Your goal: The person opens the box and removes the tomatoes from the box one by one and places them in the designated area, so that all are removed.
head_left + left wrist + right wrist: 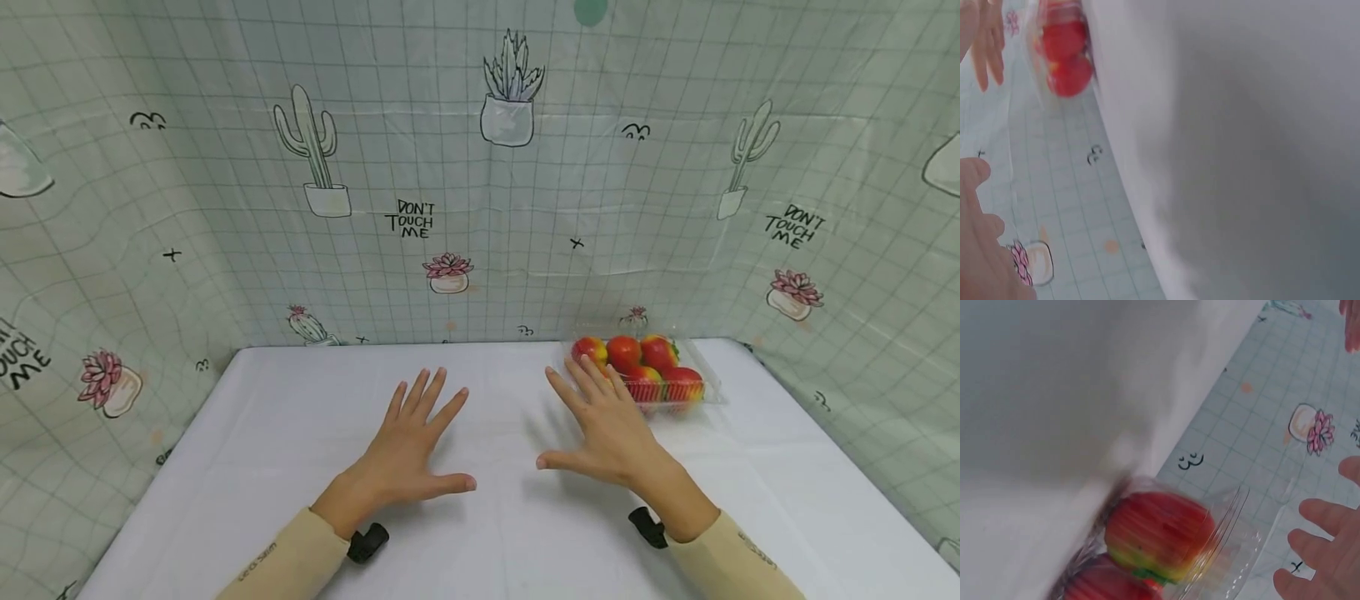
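Observation:
My left hand (412, 446) hovers over the white table with its fingers spread and holds nothing. To its right my right hand (611, 429) is spread too, palm down and bare of any object. Just beyond the right fingertips stands a clear plastic box (711, 379) at the table's back right, which the right hand partly overlaps in the head view. Several red-and-yellow, apple-like fruits (661, 353) sit inside it. The right wrist view shows a fruit (1157, 528) close up behind the clear plastic, with the right fingers (1325, 515) at the edge.
White cloth covers the table (300, 392). A grid-patterned curtain (390, 158) with cactus drawings closes off the back and both sides. Black straps (367, 543) sit at the wrists, beside beige sleeves (288, 560).

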`<state>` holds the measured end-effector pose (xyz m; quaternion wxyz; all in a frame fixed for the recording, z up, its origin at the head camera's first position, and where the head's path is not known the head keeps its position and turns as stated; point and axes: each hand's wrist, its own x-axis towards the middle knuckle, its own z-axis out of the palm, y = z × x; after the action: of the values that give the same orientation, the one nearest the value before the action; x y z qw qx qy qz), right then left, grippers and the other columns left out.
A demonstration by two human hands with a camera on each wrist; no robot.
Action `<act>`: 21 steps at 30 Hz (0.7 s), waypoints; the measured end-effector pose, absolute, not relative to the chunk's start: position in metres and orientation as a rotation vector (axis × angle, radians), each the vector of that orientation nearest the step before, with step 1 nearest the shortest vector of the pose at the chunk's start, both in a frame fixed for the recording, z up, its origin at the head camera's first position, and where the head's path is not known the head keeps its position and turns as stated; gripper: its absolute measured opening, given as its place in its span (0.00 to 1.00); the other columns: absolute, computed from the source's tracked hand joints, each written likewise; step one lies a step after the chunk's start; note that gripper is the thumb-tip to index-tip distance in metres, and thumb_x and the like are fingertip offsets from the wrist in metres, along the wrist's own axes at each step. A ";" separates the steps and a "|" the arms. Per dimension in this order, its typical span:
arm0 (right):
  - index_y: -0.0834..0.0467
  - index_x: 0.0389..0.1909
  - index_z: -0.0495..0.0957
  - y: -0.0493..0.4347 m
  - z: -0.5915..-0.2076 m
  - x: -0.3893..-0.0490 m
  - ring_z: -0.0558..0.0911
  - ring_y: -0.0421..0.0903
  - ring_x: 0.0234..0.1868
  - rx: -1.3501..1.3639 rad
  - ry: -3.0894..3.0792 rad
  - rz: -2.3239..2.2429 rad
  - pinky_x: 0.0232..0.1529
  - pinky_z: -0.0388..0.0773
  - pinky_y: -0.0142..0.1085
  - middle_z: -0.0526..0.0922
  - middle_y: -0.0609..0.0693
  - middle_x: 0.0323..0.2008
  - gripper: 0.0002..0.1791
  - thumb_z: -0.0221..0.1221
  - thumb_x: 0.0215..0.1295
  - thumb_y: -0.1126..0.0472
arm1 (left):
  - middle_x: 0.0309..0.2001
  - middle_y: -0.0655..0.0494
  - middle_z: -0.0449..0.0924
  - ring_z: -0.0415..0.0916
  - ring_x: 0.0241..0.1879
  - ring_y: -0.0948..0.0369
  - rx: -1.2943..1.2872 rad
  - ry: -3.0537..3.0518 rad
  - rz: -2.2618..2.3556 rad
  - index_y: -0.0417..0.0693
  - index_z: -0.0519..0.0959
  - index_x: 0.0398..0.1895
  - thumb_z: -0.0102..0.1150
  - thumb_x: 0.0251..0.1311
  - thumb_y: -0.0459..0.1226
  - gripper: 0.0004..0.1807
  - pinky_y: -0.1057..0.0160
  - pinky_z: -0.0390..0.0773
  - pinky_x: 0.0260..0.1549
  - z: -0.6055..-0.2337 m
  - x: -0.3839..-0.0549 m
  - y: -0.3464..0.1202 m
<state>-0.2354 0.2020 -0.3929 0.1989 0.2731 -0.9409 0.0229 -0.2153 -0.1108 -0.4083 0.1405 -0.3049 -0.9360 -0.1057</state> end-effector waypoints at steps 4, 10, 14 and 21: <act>0.44 0.75 0.51 0.214 -0.393 -0.231 0.48 0.57 0.74 0.748 -2.628 0.105 0.71 0.43 0.56 0.50 0.52 0.75 0.62 0.51 0.39 0.15 | 0.76 0.53 0.26 0.22 0.74 0.54 -0.937 -2.687 -0.359 0.59 0.47 0.76 0.47 0.46 0.76 0.58 0.43 0.35 0.70 -0.407 -0.216 -0.096; 0.46 0.74 0.53 0.231 -0.391 -0.228 0.50 0.57 0.73 0.731 -2.620 0.149 0.71 0.45 0.56 0.55 0.55 0.73 0.62 0.51 0.41 0.16 | 0.76 0.54 0.25 0.22 0.74 0.55 -1.004 -2.683 -0.439 0.58 0.45 0.77 0.50 0.47 0.74 0.57 0.44 0.36 0.71 -0.405 -0.215 -0.078; 0.46 0.74 0.53 0.239 -0.388 -0.227 0.49 0.57 0.74 0.696 -2.640 0.179 0.71 0.45 0.58 0.56 0.56 0.72 0.61 0.52 0.41 0.17 | 0.76 0.55 0.25 0.21 0.74 0.56 -1.029 -2.683 -0.500 0.58 0.46 0.77 0.53 0.48 0.72 0.57 0.46 0.36 0.71 -0.405 -0.215 -0.069; 0.48 0.74 0.54 0.257 -0.385 -0.228 0.50 0.59 0.73 0.635 -2.649 0.195 0.70 0.48 0.59 0.56 0.56 0.72 0.61 0.54 0.41 0.18 | 0.76 0.59 0.25 0.26 0.75 0.55 -1.070 -2.691 -0.611 0.61 0.44 0.77 0.51 0.48 0.73 0.56 0.47 0.42 0.71 -0.405 -0.217 -0.055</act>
<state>-0.2280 0.2571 -0.3853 0.2040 0.2276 -0.9496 0.0701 -0.2168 -0.0548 -0.4054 0.0907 -0.3599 -0.9055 -0.2056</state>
